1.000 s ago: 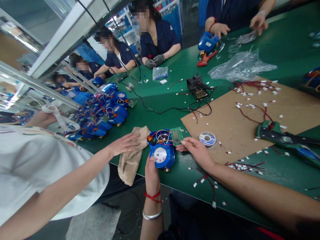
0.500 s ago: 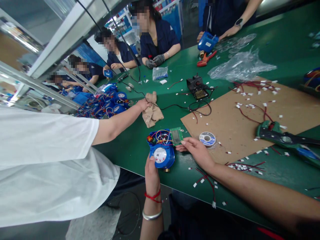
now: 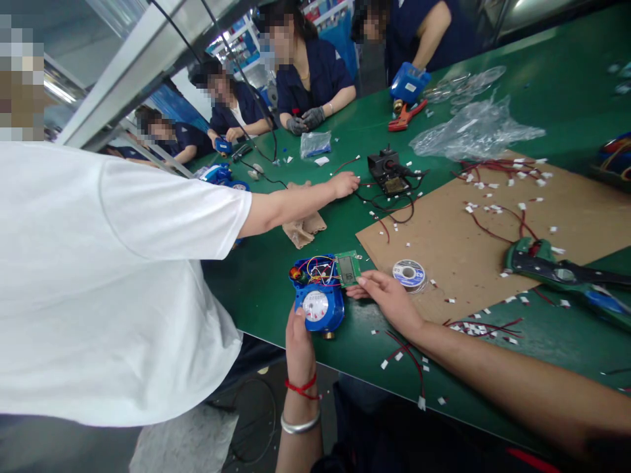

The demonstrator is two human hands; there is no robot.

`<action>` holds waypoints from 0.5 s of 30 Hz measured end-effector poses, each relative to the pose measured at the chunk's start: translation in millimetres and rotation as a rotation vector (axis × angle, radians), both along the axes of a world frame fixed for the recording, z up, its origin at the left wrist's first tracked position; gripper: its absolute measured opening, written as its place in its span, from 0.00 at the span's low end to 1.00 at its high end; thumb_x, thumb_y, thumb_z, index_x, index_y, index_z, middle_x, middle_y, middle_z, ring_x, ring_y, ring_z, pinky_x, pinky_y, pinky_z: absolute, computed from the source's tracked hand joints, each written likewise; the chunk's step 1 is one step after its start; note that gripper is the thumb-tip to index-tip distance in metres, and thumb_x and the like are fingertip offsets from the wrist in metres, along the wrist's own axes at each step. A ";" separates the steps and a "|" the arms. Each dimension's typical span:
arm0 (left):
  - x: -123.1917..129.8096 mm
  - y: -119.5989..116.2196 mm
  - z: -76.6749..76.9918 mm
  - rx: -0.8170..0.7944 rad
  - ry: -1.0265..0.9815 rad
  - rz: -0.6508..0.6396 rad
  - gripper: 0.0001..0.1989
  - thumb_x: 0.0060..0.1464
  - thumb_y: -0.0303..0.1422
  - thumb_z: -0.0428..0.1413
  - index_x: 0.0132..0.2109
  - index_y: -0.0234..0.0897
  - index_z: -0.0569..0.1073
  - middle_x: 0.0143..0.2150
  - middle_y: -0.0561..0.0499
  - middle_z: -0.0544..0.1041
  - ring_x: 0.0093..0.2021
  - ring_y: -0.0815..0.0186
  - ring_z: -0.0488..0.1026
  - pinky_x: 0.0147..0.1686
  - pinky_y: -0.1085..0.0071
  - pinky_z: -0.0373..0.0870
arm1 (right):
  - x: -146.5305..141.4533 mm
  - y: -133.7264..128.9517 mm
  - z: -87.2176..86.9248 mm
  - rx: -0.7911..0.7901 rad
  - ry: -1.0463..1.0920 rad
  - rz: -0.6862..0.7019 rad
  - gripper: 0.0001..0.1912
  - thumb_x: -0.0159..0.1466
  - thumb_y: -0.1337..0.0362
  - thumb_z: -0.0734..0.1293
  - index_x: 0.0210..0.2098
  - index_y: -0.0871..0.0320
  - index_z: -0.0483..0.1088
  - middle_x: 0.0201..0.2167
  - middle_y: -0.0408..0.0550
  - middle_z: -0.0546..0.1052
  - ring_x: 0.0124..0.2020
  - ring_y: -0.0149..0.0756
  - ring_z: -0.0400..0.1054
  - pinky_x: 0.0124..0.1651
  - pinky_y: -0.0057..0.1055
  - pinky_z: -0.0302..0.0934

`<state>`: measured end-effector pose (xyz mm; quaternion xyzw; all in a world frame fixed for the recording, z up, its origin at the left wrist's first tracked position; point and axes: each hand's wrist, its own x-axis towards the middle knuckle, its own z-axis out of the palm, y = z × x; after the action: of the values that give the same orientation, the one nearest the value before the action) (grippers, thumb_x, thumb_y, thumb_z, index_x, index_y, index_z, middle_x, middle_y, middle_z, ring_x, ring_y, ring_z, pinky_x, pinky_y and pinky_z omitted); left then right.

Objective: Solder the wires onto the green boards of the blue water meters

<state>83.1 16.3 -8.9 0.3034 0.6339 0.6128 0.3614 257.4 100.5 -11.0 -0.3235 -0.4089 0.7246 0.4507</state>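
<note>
Gripping blue plastic meter (image 3: 331, 316) w/ round white dial (image 3: 315, 307) in L hand (image 3: 300, 340), w/ thumb against its lower-L side; can't see other fingers. Pinching green rectangular circuit board (image 3: 349, 268) w/ grey LCD (image 3: 346, 266) by lower R corner, btwn thumb & fingers of R hand (image 3: 389, 299). Wearing red cord bracelet (image 3: 302, 388) & silver-coloured bangle (image 3: 300, 426) on L wrist.

Can see meter at near edge of green bench (image 3: 266, 289), mid-view, w/ thin red, yellow & white wires (image 3: 319, 267) showing in open top half; board just R of it. Can't tell resting on bench from held just clear. Near R hand, see small blue-and-white solder spool (image 3: 409, 274) on L edge of brown cardboard sheet (image 3: 438, 226); farther R, green-and-black hand tool (image 3: 564, 272). Also see dark red wires w/ small white connectors (image 3: 474, 328) scattered on both sides of R forearm. Note co-worker's hand (image 3: 346, 185), from white sleeve (image 3: 197, 210), near black soldering-iron stand (image 3: 387, 172), w/ forearm above crumpled beige cloth (image 3: 302, 233). Across bench, see blue casing (image 3: 410, 82) by red hand tool (image 3: 407, 117), & clear plastic bag (image 3: 476, 135) crumpled to R.
</note>
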 end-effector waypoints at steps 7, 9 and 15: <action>2.0 0.7 1.4 0.009 -0.016 -0.015 0.20 0.59 0.43 0.48 0.49 0.34 0.71 0.51 0.43 0.73 0.52 0.58 0.70 0.54 0.61 0.63 | 1.8 -1.8 2.2 0.000 0.040 0.008 0.13 0.61 0.53 0.65 0.36 0.58 0.66 0.33 0.49 0.79 0.36 0.36 0.75 0.42 0.35 0.69; 3.1 0.8 2.6 0.008 -0.010 -0.017 0.20 0.59 0.43 0.47 0.49 0.34 0.71 0.52 0.43 0.73 0.52 0.58 0.70 0.54 0.60 0.63 | 1.5 -1.7 2.3 -0.005 0.034 0.003 0.13 0.61 0.53 0.65 0.35 0.58 0.66 0.33 0.49 0.80 0.35 0.36 0.76 0.43 0.35 0.69; 3.6 0.6 3.6 -0.010 -0.002 0.002 0.21 0.58 0.43 0.48 0.50 0.34 0.70 0.52 0.43 0.73 0.52 0.58 0.69 0.54 0.61 0.63 | 0.5 -0.3 1.5 -0.023 0.007 0.007 0.15 0.59 0.52 0.66 0.35 0.58 0.66 0.33 0.49 0.80 0.35 0.38 0.76 0.43 0.37 0.70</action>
<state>86.6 16.8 -5.3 0.3003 0.6369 0.6102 0.3630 257.9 100.2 -9.5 -0.3245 -0.4000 0.7321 0.4457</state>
